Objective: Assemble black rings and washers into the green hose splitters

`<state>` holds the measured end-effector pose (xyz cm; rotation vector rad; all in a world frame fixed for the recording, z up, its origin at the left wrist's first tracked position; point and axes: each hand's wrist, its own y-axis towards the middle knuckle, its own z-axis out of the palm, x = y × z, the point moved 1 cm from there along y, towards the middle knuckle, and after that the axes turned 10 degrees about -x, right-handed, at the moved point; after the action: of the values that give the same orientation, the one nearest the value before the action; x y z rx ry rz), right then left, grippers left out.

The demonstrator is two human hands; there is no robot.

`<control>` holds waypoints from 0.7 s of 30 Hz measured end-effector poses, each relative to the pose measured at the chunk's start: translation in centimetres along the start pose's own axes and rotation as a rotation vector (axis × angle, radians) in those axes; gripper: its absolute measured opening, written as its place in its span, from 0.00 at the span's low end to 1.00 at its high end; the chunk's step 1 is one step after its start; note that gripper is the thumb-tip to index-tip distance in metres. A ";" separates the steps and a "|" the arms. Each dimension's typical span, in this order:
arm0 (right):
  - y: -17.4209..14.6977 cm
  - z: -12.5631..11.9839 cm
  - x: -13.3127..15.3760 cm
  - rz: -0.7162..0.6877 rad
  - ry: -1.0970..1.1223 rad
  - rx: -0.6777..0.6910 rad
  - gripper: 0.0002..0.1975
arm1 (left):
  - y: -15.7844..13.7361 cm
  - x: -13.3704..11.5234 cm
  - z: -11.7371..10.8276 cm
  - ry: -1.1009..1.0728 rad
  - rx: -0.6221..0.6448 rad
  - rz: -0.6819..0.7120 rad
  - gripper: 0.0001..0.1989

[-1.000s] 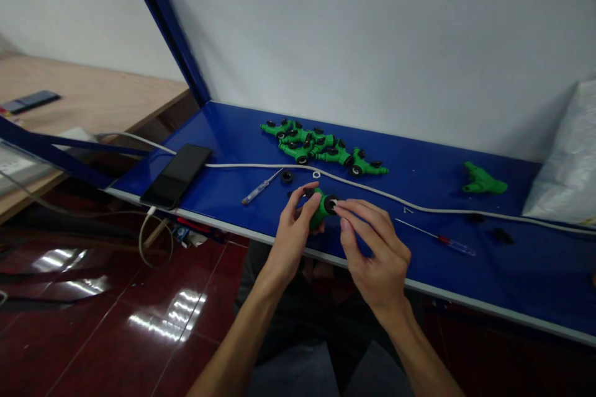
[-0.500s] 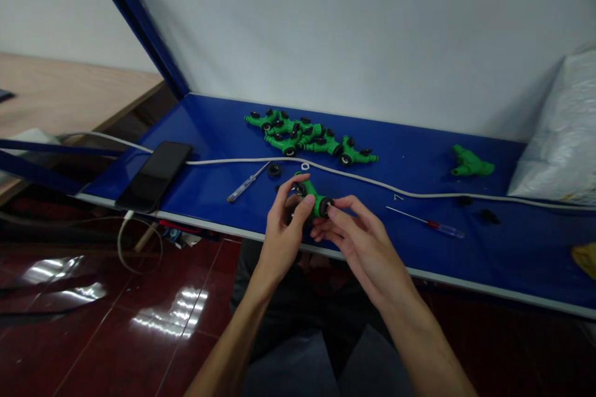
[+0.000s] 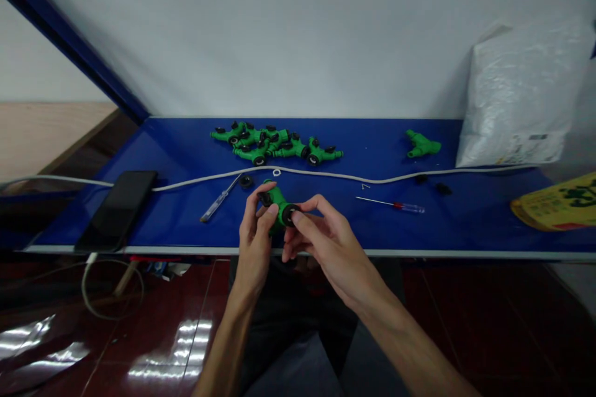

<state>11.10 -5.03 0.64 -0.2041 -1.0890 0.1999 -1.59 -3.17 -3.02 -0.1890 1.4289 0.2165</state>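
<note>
1. The left hand [image 3: 254,242] holds the green fitting [image 3: 278,205] at frame centre, above the front edge of the blue worktop [image 3: 186,211]; its fingers are clamped on the body.
2. The right hand [image 3: 326,245] meets the fitting from the right, fingers pinched together on the black cap [image 3: 288,215].
3. The fitting's long axis runs upper left to lower right, cap end toward the right hand.
4. A pile of green fittings [image 3: 274,146], a white cable [image 3: 326,175] and two screwdrivers [image 3: 393,205] [image 3: 218,200] lie further up the frame.
5. A phone [image 3: 118,208] lies at left.
</note>
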 end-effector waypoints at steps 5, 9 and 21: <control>-0.1 0.1 -0.4 -0.008 0.031 -0.007 0.14 | -0.2 -0.1 0.2 -0.036 -0.013 -0.026 0.19; -0.7 0.1 -0.5 -0.235 -0.194 0.014 0.10 | -0.3 -0.4 0.7 -0.144 0.027 -0.169 0.24; 0.2 -2.8 -0.8 -0.820 -0.795 -0.091 0.17 | 0.6 -1.2 0.5 -0.007 0.215 -0.196 0.29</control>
<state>13.21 -5.26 -1.37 0.2804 -1.8791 -0.5550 -1.38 -2.54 -1.77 -0.1500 1.4053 -0.0970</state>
